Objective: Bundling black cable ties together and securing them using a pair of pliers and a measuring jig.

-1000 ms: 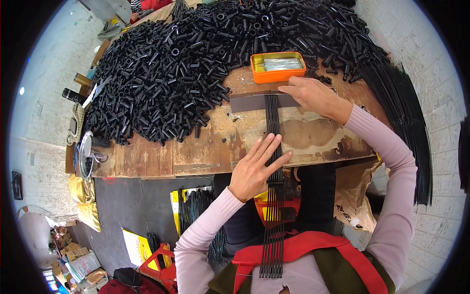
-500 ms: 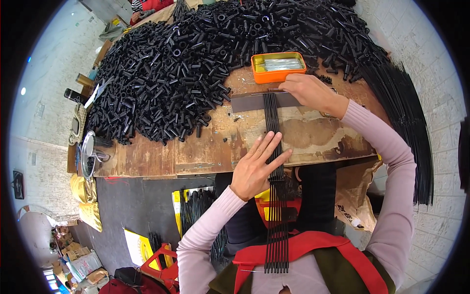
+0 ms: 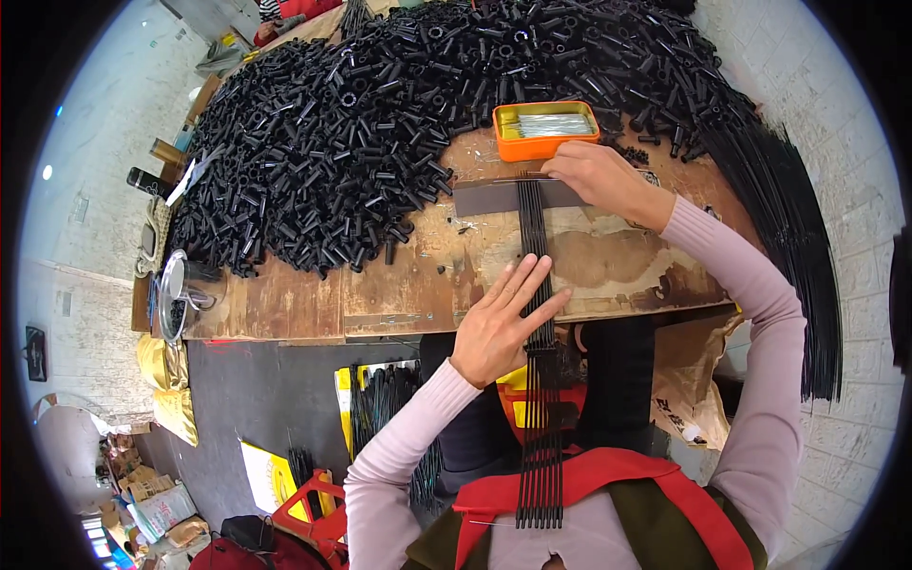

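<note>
From the head camera, looking down: a set of thin black rods (image 3: 537, 313) lies side by side in a flat row, running from the far part of the wooden workbench (image 3: 380, 285) over its near edge to the person's lap; the left hand (image 3: 503, 323) lies flat on them at the bench edge, fingers spread wide and straight, pressing rather than gripping; the right hand (image 3: 594, 176) rests at the far end of the rods, fingers curled down onto them where they cross a dark flat strip (image 3: 484, 197); I cannot tell whether it pinches anything. Just beyond that hand sits an orange tray (image 3: 546, 130) of thin metal pins; a great heap of short black tubes (image 3: 380, 123) covers the bench behind; long black rods (image 3: 798, 247) hang off the right side.
</note>
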Motion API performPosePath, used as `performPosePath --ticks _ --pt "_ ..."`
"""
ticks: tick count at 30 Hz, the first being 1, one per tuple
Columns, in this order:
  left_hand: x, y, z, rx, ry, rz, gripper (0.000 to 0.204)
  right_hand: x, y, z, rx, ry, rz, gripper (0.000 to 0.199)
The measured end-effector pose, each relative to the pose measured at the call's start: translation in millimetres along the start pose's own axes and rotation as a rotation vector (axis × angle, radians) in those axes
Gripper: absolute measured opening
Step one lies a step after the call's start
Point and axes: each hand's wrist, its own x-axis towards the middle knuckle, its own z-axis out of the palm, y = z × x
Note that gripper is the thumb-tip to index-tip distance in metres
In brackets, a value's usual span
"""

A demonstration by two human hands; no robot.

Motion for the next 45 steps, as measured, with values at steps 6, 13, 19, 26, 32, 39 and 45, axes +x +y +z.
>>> performPosePath --ticks 6,13,19,26,32,39,45 --pt "-0.4 -0.9 0.3 0.01 -0.002 -0.002 0.085 -3.0 -1.8 -6.4 -0.012 -0.01 0.042 0.014" --pt "-0.5 -0.1 -1.1 0.02 -0.019 -0.001 0.086 -3.7 0.4 -2.5 0.006 -0.001 0.031 0.014" --pt "0.1 -0.5 -0.3 0.017 -0.015 0.002 0.086 5.0 -2.8 1.8 0.008 0.023 0.019 0.014" --pt "-0.1 -0.2 1.1 0.013 0.003 0.002 0.086 0.4 -7.2 -5.5 0.091 0.138 0.068 0.013" --pt "-2.6 1.4 1.0 0.039 0.027 0.008 0.086 -0.8 -8.0 -8.8 -0.089 -0.028 0.149 0.015" --pt "-4.6 2.7 2.6 0.023 0.06 0.004 0.081 9.7 -11.1 -1.9 -0.038 -0.04 0.155 0.014" --pt "-5.0 3.2 4.1 0.049 0.086 0.018 0.076 20.9 -17.5 -0.7 0.059 -0.061 0.232 0.017"
